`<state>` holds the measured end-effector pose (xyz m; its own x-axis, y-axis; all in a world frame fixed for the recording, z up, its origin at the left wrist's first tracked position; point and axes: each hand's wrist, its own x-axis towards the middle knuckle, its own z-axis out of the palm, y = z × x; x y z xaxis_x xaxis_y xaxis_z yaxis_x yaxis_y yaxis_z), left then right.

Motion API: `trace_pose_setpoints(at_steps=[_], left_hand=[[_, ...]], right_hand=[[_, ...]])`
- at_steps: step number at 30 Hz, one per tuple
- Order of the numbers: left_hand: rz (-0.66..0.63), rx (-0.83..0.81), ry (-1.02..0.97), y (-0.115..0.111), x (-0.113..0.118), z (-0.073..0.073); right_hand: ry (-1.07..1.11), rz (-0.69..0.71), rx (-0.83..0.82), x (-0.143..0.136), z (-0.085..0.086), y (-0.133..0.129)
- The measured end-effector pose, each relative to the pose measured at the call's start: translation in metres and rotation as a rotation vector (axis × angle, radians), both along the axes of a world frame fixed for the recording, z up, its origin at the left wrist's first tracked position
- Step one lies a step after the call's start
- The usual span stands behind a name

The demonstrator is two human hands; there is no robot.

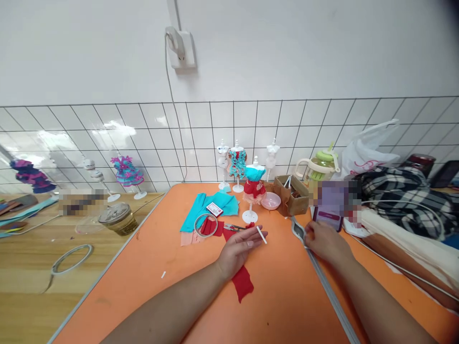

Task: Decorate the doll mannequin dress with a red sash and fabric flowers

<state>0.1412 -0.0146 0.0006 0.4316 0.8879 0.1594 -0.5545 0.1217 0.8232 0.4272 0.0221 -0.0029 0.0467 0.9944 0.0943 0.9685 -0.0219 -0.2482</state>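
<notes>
Palm up over the orange table, my left hand (pixel 238 249) has its fingers stretched out, and a thin white strip (pixel 261 235) lies across the fingertips. Beneath it is a red cloth strip (pixel 243 284). My right hand (pixel 319 237) is curled beside the phone (pixel 328 215), near a grey edging band (pixel 321 272); what its fingers hold, if anything, is hidden. Small scissors (pixel 234 228) lie just behind my left hand. A mini dress form (pixel 254 184) in a blue and red dress stands behind them.
Turquoise cloth (pixel 193 212) with a metal hoop (pixel 205 225) lies left of centre. A brown box (pixel 298 203), pink dish (pixel 271 201) and green-lidded bottle (pixel 319 167) stand at the back. Checked cloth (pixel 390 191) is at right, a jar (pixel 119 220) at left.
</notes>
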Motion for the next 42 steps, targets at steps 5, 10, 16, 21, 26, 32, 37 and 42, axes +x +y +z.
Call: trace_pose_setpoints(at_steps=[5,10,16,21,26,32,37,42], left_hand=[[-0.084,-0.091,-0.066,-0.004,-0.001,-0.005],[-0.070,-0.133,-0.084,0.000,-0.005,-0.003],[-0.098,-0.191,-0.096,-0.005,-0.004,-0.004],[-0.118,-0.196,-0.064,-0.007,-0.001,-0.004],[-0.001,-0.095,0.234,-0.007,0.003,-0.009],[0.470,0.301,0.914,-0.005,0.005,-0.012],[0.425,0.566,1.030,-0.013,0.007,-0.006],[0.438,0.602,1.116,-0.016,0.011,-0.006]], right_hand=[[0.089,0.431,0.470,-0.048,0.022,-0.033],[0.005,0.638,0.607,-0.088,0.021,-0.056],[-0.072,0.635,0.783,-0.090,0.010,-0.053],[-0.038,0.648,0.779,-0.090,0.012,-0.053],[0.320,0.508,0.609,-0.096,0.007,-0.050],[0.835,0.139,0.296,-0.098,-0.007,-0.037],[0.789,0.159,0.240,-0.106,-0.008,-0.041],[0.781,0.243,0.162,-0.113,-0.007,-0.048]])
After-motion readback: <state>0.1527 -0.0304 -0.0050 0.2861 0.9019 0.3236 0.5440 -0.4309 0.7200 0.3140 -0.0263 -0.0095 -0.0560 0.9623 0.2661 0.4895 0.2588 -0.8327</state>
